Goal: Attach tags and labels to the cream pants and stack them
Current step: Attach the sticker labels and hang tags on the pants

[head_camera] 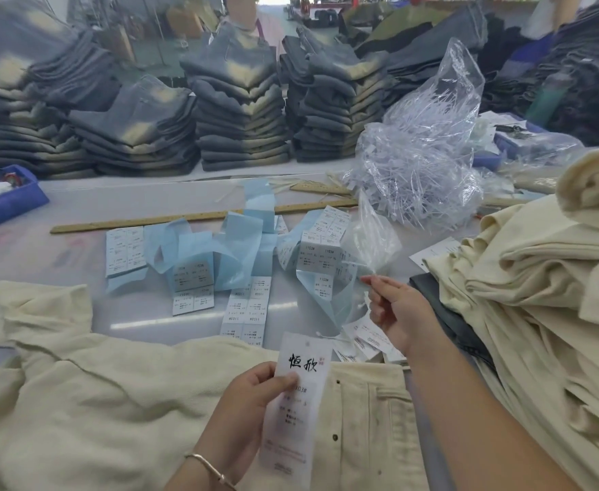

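Note:
A pair of cream pants [78, 402] lies spread on the table in front of me, waistband to the right. My left hand [245, 402] pinches a long white hang tag [296, 391] with black characters over the pants. My right hand [397, 313] is raised above the table with fingers curled, pinching a thin clear plastic fastener [365, 278]. Sheets of printed size labels [245, 313] on blue backing paper [220, 249] lie scattered beyond the pants. A heap of cream pants [538, 295] is piled at the right.
A clear bag of plastic tag fasteners [425, 164] sits at the back right. A wooden ruler [184, 217] lies across the table. Stacks of folded grey jeans [241, 111] line the far side. A blue bin [4, 196] stands at the left edge.

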The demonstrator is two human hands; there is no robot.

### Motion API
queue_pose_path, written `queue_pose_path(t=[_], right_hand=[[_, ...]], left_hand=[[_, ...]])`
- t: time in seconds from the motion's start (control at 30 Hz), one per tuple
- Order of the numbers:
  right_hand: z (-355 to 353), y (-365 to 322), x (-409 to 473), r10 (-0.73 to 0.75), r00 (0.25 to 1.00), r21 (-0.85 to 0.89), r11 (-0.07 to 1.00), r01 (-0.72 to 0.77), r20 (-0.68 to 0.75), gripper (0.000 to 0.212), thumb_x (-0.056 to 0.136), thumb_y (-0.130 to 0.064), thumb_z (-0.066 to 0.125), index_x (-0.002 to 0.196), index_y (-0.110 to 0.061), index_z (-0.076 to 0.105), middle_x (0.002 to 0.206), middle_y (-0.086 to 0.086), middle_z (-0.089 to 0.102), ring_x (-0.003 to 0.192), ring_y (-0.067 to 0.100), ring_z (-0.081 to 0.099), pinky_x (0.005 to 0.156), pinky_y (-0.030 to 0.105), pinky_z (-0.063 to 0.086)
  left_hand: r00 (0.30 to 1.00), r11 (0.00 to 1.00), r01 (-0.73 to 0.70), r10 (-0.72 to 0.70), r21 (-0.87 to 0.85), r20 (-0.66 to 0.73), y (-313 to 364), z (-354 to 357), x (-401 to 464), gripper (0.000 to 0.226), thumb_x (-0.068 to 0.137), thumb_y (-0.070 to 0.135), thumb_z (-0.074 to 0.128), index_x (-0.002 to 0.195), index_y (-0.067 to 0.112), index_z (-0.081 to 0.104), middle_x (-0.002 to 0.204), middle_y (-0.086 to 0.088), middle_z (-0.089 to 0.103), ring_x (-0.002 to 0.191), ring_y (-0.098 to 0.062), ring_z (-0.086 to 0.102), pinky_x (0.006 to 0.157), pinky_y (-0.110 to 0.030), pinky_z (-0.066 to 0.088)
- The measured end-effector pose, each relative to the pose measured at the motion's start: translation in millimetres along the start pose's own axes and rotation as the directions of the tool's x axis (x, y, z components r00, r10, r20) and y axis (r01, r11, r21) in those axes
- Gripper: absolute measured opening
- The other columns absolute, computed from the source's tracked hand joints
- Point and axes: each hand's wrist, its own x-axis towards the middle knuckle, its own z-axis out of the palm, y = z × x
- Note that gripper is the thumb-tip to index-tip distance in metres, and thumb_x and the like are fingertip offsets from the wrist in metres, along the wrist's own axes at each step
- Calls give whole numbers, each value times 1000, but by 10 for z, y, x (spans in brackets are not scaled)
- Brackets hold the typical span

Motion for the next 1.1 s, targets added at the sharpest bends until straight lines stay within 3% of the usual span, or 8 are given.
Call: queue_pose_path(t=[0.1, 0.27, 0.37, 0.47, 0.7, 0.77, 0.9, 1.1], right_hand=[[92, -18, -323, 12, 993, -80, 997, -3, 118, 16, 95, -9, 53, 92, -1, 67, 50, -5, 33, 39, 4, 21, 36, 16, 16], [243, 65, -851, 70, 964, -303, 953, 12, 257, 16, 94, -12, 57, 88, -7, 71, 51, -5, 24, 41, 6, 16, 32, 15, 16], [342, 163, -1174, 96, 946, -512, 855, 81, 311, 20, 91, -14, 61, 76, -15, 74, 49, -4, 28, 43, 9, 18, 36, 16, 17], [424, 241, -1452, 54, 949, -658, 732, 174, 312, 12, 89, -12, 64, 89, -5, 74, 45, -7, 36, 40, 6, 26, 41, 14, 23], [407, 333, -1879, 15, 935, -757, 592, 276, 353, 17, 85, -7, 62, 76, -10, 77, 49, 0, 57, 41, 4, 38, 46, 14, 31], [416, 333, -1959, 82, 931, -725, 653, 220, 357, 19, 85, -4, 63, 84, -14, 79, 55, -5, 61, 38, 3, 32, 41, 11, 27], [448, 369, -2010, 135, 898, -457, 886, 80, 419, 30, 85, 9, 56, 95, -13, 74, 76, 16, 58, 49, 13, 25, 43, 20, 22], [526, 432, -2120, 119, 857, -446, 884, 139, 502, 11, 73, -9, 67, 80, -11, 76, 68, 7, 66, 46, 9, 39, 43, 18, 31]], left_hand=[[998, 970, 46, -34, -239, 54, 66, 71, -66, 20, 79, 12, 66, 95, 1, 69, 95, -19, 72, 78, -27, 69, 68, -36, 58], [991, 911, 73, -21, -405, 130, 133, 127, -239, 40, 78, 10, 65, 116, -2, 63, 100, -16, 69, 76, -24, 68, 64, -35, 59], [986, 910, 79, -10, -407, 169, 114, 155, -371, 49, 78, 12, 66, 124, -2, 62, 111, -17, 65, 80, -22, 65, 67, -34, 57], [984, 910, 93, -22, -404, 176, 82, 149, -484, 47, 78, 11, 66, 122, -3, 62, 98, -14, 67, 75, -22, 65, 65, -34, 56], [983, 959, -104, 140, -265, 119, 99, 68, -740, 29, 77, 15, 68, 102, -2, 68, 91, -20, 71, 76, -28, 68, 65, -36, 57], [975, 971, -194, 207, -136, 84, 100, 58, -801, 32, 77, 15, 70, 102, -4, 68, 98, -24, 71, 82, -31, 68, 69, -39, 57], [922, 918, -387, 383, 82, 64, 66, 55, -953, 10, 84, 11, 69, 91, 4, 71, 91, -16, 73, 78, -22, 68, 65, -27, 54], [894, 881, -447, 441, 154, 77, 30, -35, -1138, 19, 72, 23, 73, 81, 7, 70, 84, -14, 72, 73, -19, 66, 64, -27, 52]])
